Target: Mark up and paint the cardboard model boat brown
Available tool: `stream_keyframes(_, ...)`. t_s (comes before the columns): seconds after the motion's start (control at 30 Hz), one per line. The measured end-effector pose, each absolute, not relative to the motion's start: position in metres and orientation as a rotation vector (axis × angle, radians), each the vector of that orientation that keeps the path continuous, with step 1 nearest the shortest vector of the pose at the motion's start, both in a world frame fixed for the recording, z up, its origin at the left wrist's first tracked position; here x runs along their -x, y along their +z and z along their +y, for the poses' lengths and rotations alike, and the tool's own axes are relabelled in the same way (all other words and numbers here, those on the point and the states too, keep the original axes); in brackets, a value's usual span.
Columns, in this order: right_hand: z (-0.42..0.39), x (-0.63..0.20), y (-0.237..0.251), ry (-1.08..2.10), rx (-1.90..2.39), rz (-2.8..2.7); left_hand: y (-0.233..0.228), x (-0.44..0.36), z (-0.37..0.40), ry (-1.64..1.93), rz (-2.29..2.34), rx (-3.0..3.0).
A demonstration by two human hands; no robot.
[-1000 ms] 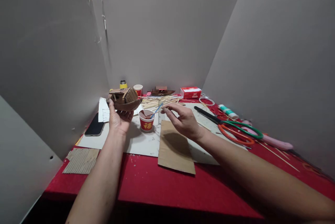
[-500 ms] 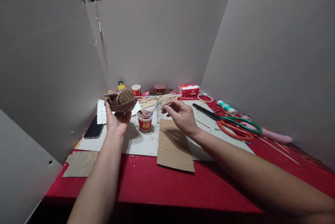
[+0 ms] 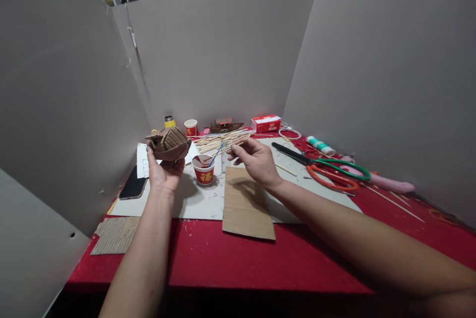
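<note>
My left hand (image 3: pixel 165 172) is wrapped round the underside of a brown cardboard model boat (image 3: pixel 169 144), holding it up with its ribbed, arched roof showing. Over the sheet, my right hand (image 3: pixel 255 159) pinches a thin wooden stick (image 3: pixel 238 144) between thumb and fingers; its far end is hard to make out. Between the hands stands a red and white paper cup (image 3: pixel 204 172) with brown stuff smeared inside, and a blue stick (image 3: pixel 216 153) leans in it. Below my right hand lies a flat piece of cardboard (image 3: pixel 247 209).
Behind the cup lies a pile of thin sticks (image 3: pixel 223 140). A second model boat (image 3: pixel 225 125) and a tissue pack (image 3: pixel 266 123) stand by the back wall. Large scissors (image 3: pixel 327 168) lie at right. A phone (image 3: pixel 133 184) and corrugated cardboard (image 3: pixel 115 235) are at left.
The view has shifted slightly. Both hands keep nearly the same pose, the left still holding up the model boat and the right still pinching the stick.
</note>
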State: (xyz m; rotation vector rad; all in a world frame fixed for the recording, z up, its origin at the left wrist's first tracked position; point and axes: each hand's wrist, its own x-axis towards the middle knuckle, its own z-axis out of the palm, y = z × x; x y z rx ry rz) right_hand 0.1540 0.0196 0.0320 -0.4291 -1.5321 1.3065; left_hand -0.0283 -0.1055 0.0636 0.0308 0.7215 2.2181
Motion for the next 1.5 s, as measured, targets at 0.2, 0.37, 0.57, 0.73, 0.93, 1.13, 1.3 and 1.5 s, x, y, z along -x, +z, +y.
stream_keyframes(0.2, 0.026, -0.151, 0.026, 1.487, 0.557, -1.432, 0.068, 0.023, -0.108, 2.199, 0.712, -0.054)
stream_keyframes(0.37, 0.029, -0.150, 0.024, 1.533, 0.596, -1.390, 0.071, 0.019, -0.110, 2.161, 0.695, -0.090)
stream_keyframes(0.57, 0.030, -0.151, 0.028, 1.568, 0.633, -1.338, 0.072, 0.017, -0.112, 2.178, 0.714, -0.100)
stream_keyframes(0.73, 0.030, -0.152, 0.030, 1.598, 0.685, -1.288, 0.073, 0.018, -0.112, 2.186, 0.745, -0.089)
stream_keyframes(0.93, 0.029, -0.154, 0.033, 1.678, 0.759, -1.180, 0.074, 0.017, -0.112, 2.176, 0.765, -0.074)
stream_keyframes(1.13, 0.031, -0.154, 0.034, 1.809, 0.841, -1.029, 0.072, 0.018, -0.112, 2.157, 0.781, -0.083)
stream_keyframes(1.3, 0.033, -0.156, 0.042, 1.965, 0.877, -0.908, 0.069, 0.021, -0.109, 2.158, 0.815, -0.054)
stream_keyframes(1.5, 0.026, -0.163, 0.070, 2.033, 0.717, -0.803, 0.068, 0.020, -0.107, 2.157, 0.804, -0.031)
